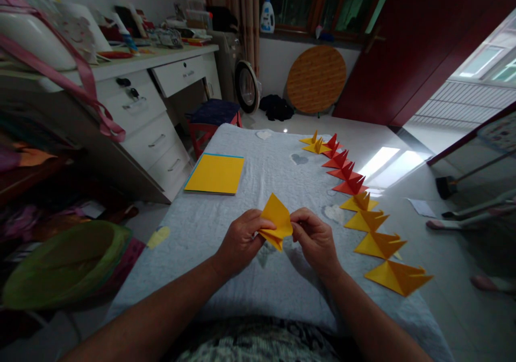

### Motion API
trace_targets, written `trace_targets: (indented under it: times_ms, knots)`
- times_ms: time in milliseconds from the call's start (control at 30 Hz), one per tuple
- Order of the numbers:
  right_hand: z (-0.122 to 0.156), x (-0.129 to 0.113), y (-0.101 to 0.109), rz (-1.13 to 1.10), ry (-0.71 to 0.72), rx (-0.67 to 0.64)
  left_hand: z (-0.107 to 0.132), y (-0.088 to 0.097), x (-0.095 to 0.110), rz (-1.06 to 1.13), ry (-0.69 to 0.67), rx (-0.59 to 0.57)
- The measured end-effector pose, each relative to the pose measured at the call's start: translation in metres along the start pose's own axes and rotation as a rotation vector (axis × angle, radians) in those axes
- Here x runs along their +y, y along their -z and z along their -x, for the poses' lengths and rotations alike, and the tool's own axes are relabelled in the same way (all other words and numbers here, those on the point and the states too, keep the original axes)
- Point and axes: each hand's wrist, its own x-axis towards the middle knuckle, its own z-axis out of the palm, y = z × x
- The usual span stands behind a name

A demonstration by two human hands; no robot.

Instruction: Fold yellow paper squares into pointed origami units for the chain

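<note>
From the origami sheet [279, 219], the paper stack [215, 174] lies at ten o'clock on the cloth [262, 174], origami birds [367, 220] from one to four. Beyond, a stool [215, 111] stands at eleven.

Ahead of me, a wood-framed window [296, 1] sits above a white wall [274, 55], a tan curtain [250, 23] at its left. To my left stands a white desk [161, 58] with 3 stacked drawers [147, 136]; beyond it, a washing machine [228, 50] gapes open. A round wooden tabletop [316, 79] leans near a dark red door [387, 39]. At my right, daylight glares off the glossy floor [435, 260].
</note>
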Motion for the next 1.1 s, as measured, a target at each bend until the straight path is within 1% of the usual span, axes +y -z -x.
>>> trace_targets:
  times_ms: [233, 467, 600, 800, 933, 1033, 1100]
  knots:
    - [-0.001, -0.006, -0.001, 0.031, 0.118, -0.068, -0.001, 0.000, 0.000, -0.024, -0.028, 0.000]
    - [-0.001, -0.012, -0.002, 0.149, 0.216, -0.123, 0.000, 0.001, -0.002, -0.029, 0.003, 0.004]
    - [0.000, -0.014, -0.003, 0.203, 0.252, -0.138, -0.002, 0.001, 0.001, -0.004, 0.049, -0.004]
    - [0.002, -0.013, -0.003, 0.333, 0.345, -0.084, -0.002, 0.001, 0.003, 0.064, 0.174, -0.019]
    - [0.004, -0.013, -0.004, 0.346, 0.317, -0.061, -0.001, 0.000, 0.003, 0.093, 0.207, -0.019]
    - [0.004, -0.014, -0.005, 0.312, 0.277, 0.001, 0.000, -0.001, 0.002, 0.104, 0.238, -0.016]
    - [0.004, -0.015, -0.006, 0.290, 0.280, 0.015, 0.000, -0.001, 0.001, 0.109, 0.249, -0.018]
